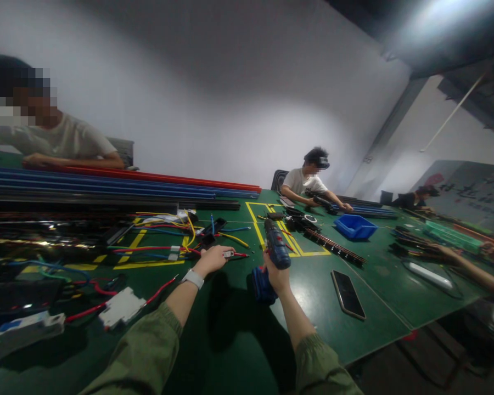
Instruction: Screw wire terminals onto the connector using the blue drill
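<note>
My right hand [276, 277] is wrapped round the grip of a blue cordless drill [278, 246]. The drill's chuck points away from me, and its blue battery [262, 285] is just left of my wrist. To the left, my left hand [211, 261] is closed low over the table, with a red wire [242, 254] sticking out past its fingertips. A small white piece [229, 254] shows at those fingertips; its kind is unclear. Beyond this hand lie black blocks [209, 240] and a yellow wire [235, 240]. A white circuit breaker [121, 308] with red wires rests nearer me on the left.
The green table [313, 296] carries yellow tape outlines [313, 253], a phone [348, 293], a blue bin [355, 226] and a dark slotted strip [333, 247]. Long red and blue bars [148, 181] lie at the back left. Co-workers sit across and at the right, where another person's arm [469, 266] reaches in.
</note>
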Available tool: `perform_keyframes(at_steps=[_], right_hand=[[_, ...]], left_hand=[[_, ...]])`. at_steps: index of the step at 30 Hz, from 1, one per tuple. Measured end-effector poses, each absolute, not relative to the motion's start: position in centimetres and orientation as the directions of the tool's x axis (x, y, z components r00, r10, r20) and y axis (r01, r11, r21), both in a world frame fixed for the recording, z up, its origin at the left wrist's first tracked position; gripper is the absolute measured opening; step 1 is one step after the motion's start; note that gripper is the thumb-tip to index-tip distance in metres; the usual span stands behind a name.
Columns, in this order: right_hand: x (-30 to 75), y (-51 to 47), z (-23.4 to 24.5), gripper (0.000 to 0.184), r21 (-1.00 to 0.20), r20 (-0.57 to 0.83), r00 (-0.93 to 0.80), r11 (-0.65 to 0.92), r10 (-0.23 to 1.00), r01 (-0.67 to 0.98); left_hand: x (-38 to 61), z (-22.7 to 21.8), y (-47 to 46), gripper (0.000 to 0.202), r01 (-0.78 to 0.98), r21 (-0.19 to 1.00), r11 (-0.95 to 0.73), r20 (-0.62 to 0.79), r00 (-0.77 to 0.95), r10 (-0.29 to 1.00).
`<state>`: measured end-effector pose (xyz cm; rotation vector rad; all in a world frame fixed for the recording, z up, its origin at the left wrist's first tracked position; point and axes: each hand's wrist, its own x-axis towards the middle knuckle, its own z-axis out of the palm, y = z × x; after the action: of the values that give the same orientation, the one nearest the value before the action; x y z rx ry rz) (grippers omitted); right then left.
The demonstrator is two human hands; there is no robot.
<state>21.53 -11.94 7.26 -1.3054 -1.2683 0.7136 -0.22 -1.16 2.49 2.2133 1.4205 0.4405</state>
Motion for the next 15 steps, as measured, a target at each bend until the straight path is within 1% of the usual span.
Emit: perform_keyframes(at_steps=[4, 8, 15], right_hand=[[21.9, -12.0, 7.4, 0.037, -0.938, 0.271, 0.185, 0.216, 0.945, 0.269], [22.1, -12.8, 7.7, 0.043, -0.941, 0.241, 0.137, 0.197, 0.961, 0.276], [22.4, -14.5, 6.9, 0.048, -0.951, 0.22, 0.172, 0.171, 0.96, 0.258]], left_hand=[[-0.2, 2.3, -1.1, 0.039, 0.766, 0.544, -0.344, 0.009, 0.404, 0.915], [-0.2, 2.4, -1.3, 0.04, 0.771, 0.545, -0.33, -0.006, 0.397, 0.918], [-0.4, 2.4, -1.4, 0.037, 0.768, 0.55, -0.327, 0.011, 0.385, 0.923]])
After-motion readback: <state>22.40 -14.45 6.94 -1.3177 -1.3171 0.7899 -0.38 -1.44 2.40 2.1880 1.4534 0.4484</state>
